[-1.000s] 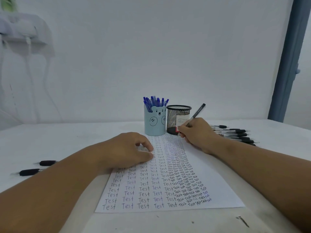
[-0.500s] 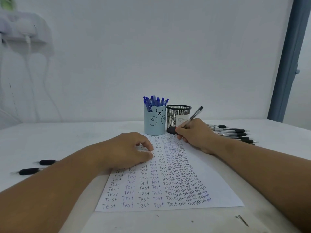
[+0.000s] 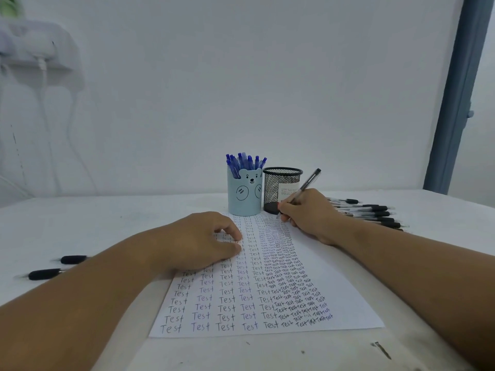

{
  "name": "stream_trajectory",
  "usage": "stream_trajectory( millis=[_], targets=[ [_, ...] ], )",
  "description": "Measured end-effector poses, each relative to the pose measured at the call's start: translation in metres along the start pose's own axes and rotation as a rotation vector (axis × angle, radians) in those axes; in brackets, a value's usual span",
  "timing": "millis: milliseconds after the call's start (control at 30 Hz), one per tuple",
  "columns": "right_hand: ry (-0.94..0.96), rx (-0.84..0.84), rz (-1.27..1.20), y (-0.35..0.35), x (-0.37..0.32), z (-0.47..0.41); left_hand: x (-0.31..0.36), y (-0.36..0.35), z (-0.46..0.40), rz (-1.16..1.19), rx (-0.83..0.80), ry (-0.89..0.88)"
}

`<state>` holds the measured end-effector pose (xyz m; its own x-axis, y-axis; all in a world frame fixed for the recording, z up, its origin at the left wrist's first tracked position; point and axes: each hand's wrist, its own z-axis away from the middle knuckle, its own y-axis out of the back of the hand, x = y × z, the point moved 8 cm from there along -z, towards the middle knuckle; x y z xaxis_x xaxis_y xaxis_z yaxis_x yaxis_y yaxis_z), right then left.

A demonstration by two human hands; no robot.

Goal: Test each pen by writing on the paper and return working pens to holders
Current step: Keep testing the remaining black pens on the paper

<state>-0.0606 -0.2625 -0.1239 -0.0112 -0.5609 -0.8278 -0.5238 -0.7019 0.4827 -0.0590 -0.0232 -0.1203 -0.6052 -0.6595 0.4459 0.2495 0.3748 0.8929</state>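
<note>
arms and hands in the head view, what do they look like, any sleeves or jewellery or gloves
Both forearms are bare up to the frame edge, with no sleeve in sight. The left hand and the right hand wear no gloves, and no ring, watch or bracelet shows on either wrist. One fingertip of the right hand shows a small red patch, perhaps nail polish; it is too small to be sure.

Left hand [image 3: 203, 242] palm-down, fingers loosely curled; right hand [image 3: 308, 212] farther forward, fingers pinched in a writing grip.
</note>
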Motion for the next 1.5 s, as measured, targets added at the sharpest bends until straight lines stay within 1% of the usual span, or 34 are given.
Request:
stream_trajectory(
  millis=[467, 967, 1100, 1333, 1500],
  targets=[
    [-0.012, 0.008, 0.011, 0.0006, 0.0010, -0.0003, 0.0023, 0.0002, 0.0012, -0.013, -0.008, -0.001],
    [0.028, 0.049, 0.074, 0.0043, -0.0050, 0.0040, 0.0000, -0.0007, 0.0007, -0.019, -0.019, -0.014],
    [0.016, 0.043, 0.043, 0.0043, -0.0046, 0.0046, -0.0008, -0.0010, 0.0008, -0.015, -0.019, -0.011],
    [0.031, 0.067, 0.068, 0.0047, -0.0049, 0.0031, 0.0000, -0.0003, 0.0007, -0.007, -0.017, -0.002],
    [0.050, 0.020, 0.032, 0.0013, -0.0040, 0.0024, 0.0002, -0.0006, 0.0008, -0.004, -0.020, 0.002]
  ],
)
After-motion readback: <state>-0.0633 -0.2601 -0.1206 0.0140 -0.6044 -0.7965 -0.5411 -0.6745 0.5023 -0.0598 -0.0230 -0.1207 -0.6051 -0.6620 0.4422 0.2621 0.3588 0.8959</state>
